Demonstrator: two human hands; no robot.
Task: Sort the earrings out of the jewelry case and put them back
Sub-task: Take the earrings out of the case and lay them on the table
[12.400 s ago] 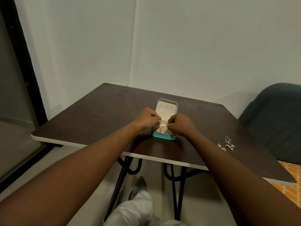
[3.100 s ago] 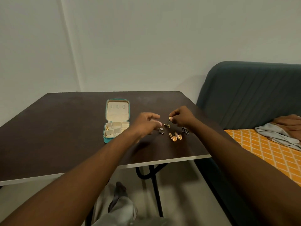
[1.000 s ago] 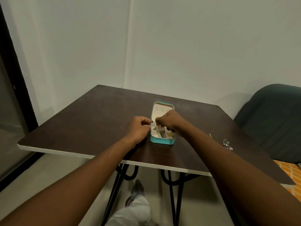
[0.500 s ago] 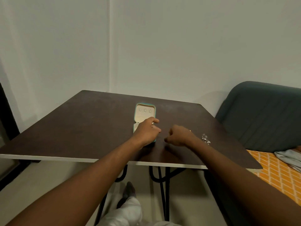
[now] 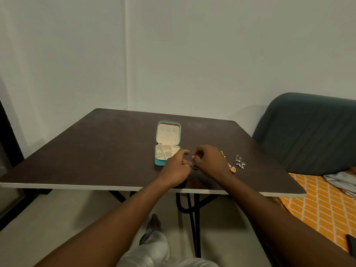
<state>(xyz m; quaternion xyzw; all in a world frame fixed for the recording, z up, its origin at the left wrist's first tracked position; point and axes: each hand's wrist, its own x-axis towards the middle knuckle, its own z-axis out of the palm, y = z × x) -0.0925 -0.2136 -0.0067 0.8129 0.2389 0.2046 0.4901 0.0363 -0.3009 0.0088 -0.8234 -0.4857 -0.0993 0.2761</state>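
The dark tabletop fills the middle of the view, with a wide bare stretch on its left and far sides. A dark green sofa stands just beyond its right edge, with an orange patterned cover on the seat.

Half a second ago the left hand lay over the near right corner of the jewelry case and the right hand was a fist well apart from it. Now the left hand has drawn off to the right of the case and the two hands meet fingertip to fingertip. They hang over the near part of the tabletop, not far from its near edge.

The left grip is loose, fingers apart, with nothing seen in it. The right grip is drawn together over a small dark earring just under the fingertips. I cannot tell whether it is pinched or lying on the tabletop.

The case lies open mid-tabletop, lid tipped back toward the far side, its cream compartments now uncovered.

Right of the right hand lie silver earrings, an orange-gold earring and a small gold earring. Bare tabletop lies between them and the right edge
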